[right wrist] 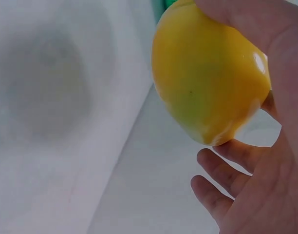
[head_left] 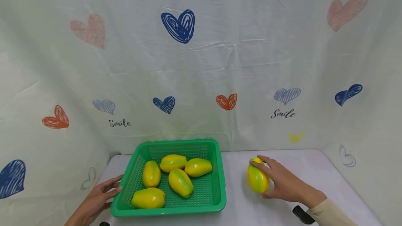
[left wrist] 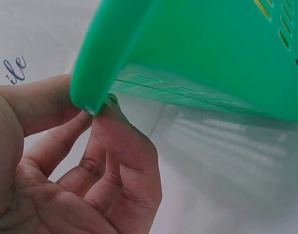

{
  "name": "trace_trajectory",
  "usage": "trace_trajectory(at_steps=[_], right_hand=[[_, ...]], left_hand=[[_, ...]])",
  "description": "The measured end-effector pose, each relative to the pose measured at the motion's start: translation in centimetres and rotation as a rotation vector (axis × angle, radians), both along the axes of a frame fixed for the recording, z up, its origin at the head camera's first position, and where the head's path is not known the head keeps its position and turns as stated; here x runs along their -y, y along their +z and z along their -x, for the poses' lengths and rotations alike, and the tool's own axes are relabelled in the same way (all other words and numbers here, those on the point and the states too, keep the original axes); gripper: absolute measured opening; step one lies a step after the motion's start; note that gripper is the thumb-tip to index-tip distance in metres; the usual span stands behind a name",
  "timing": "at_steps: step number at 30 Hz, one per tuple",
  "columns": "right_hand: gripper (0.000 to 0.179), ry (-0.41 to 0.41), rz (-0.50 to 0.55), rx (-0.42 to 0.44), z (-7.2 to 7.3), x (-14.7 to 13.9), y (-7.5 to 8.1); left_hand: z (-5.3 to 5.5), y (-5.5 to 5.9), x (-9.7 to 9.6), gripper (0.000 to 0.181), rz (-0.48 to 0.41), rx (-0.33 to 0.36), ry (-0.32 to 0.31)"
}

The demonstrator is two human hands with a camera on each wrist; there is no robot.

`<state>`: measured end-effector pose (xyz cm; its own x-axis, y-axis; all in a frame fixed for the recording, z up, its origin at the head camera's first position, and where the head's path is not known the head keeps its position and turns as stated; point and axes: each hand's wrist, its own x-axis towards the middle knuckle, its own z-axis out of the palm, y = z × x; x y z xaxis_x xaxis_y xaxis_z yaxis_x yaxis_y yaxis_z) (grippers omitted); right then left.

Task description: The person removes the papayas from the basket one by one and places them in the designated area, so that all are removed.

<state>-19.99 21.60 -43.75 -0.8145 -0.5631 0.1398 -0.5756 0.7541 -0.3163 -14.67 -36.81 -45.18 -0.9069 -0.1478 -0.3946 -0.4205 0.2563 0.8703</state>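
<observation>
- Left hand — pinches the rim of a green, perforated, rectangular plastic basket.
- Basket holds five glossy yellow-green oval fruits.
- Right hand — grips a sixth, matching fruit over the white tabletop, to the basket's right.

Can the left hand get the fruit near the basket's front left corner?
Probably yes: nothing covers that fruit, but the left hand would first have to let go of the green basket's rim.
</observation>
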Motion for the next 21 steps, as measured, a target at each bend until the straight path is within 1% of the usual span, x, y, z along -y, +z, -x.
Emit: trace_trajectory(at_steps=[5,8,13,15,21], right_hand=[[0.094,-0.025,0.005,-0.025,0.4,-1.1,-1.3],[0.095,-0.021,0.003,-0.037,0.7,-1.4,-1.9],[0.095,-0.015,-0.005,-0.047,1.3,-1.6,-2.8],[0.095,-0.017,-0.011,-0.045,1.6,-1.6,-3.2],[0.095,-0.004,-0.019,-0.077,2.3,-1.5,-4.3]], left_hand=[[0.0,0.1,0.0,0.073,-0.002,0.017,0.003],[-0.1,0.1,-0.1,0.072,-0.003,0.017,0.015],[-0.1,0.2,-0.1,0.073,-0.002,0.011,0.023],[-0.1,0.2,-0.1,0.073,-0.004,0.011,0.014],[0.0,0.1,-0.2,0.074,0.0,0.01,0.012]])
